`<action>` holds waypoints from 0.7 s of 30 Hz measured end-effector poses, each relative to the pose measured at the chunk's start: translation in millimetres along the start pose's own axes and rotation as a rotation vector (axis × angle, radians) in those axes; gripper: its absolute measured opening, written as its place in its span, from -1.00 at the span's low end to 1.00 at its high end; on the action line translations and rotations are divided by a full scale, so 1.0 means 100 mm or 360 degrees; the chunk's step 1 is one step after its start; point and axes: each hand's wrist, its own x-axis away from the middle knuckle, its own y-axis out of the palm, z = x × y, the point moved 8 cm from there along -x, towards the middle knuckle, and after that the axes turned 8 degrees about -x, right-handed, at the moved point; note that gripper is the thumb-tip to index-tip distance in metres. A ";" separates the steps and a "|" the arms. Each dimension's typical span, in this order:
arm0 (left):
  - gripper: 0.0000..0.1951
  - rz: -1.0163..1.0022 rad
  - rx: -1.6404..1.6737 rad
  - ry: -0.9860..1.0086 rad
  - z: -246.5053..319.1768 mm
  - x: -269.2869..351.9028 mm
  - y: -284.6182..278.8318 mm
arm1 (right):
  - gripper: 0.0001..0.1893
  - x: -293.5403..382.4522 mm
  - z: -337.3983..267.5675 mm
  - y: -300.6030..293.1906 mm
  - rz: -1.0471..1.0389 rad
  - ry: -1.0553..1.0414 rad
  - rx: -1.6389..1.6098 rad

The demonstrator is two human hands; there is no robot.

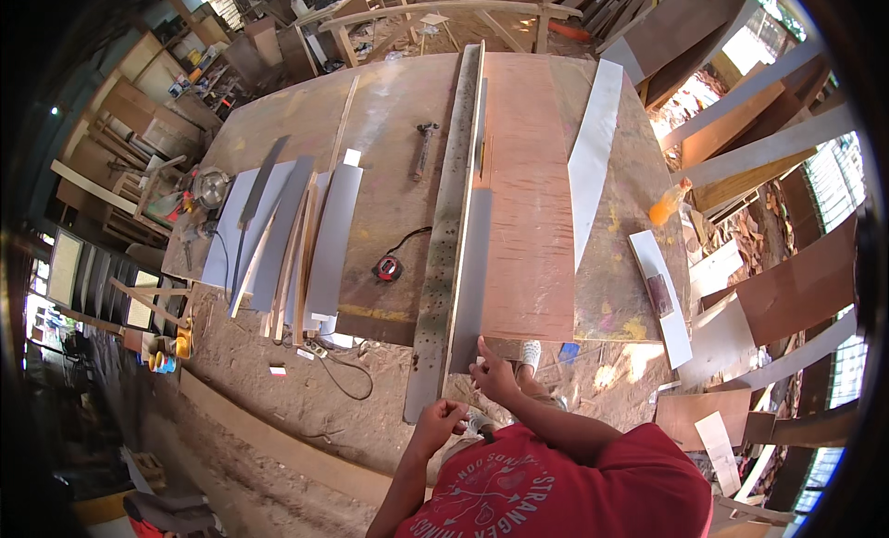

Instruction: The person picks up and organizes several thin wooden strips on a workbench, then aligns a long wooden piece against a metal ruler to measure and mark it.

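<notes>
My right hand (494,375) is at the near end of a grey laminate strip (469,281), its index finger pointing forward at the edge of a reddish-brown plywood sheet (531,204). My left hand (442,423) is curled just past the near end of a long, spotted straight board (434,309); whether it pinches anything is too small to tell. The strip lies between this board and the plywood. Farther up the same seam is what looks like a yellow pencil (482,156). A claw hammer (423,151) and a red-and-black tape measure (387,268) lie left of the board.
Grey and white strips (335,239) and thin wood battens overhang the worktable (389,204) at left, beside a circular saw (210,186). A long white strip (596,149), an orange bottle (669,202) and a white board (660,295) are at right. A cable (361,392) lies on the floor.
</notes>
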 end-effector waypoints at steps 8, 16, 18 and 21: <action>-0.73 -0.0003 0.0048 0.0067 0.06 -0.01 0.09 | -0.33 -0.16 -0.11 -0.03 0.0031 -0.0016 0.0170; -0.75 -0.0009 0.0051 0.0075 0.28 -0.18 0.20 | -0.40 -0.47 -0.11 -0.14 0.0082 -0.0140 0.0123; -0.75 -0.0007 0.0041 0.0063 0.34 -0.23 0.23 | -0.42 -0.59 -0.11 -0.19 0.0044 -0.0117 0.0089; -0.77 -0.0007 0.0006 0.0067 0.43 -0.32 0.25 | -0.43 -0.72 -0.15 -0.23 0.0056 -0.0111 0.0191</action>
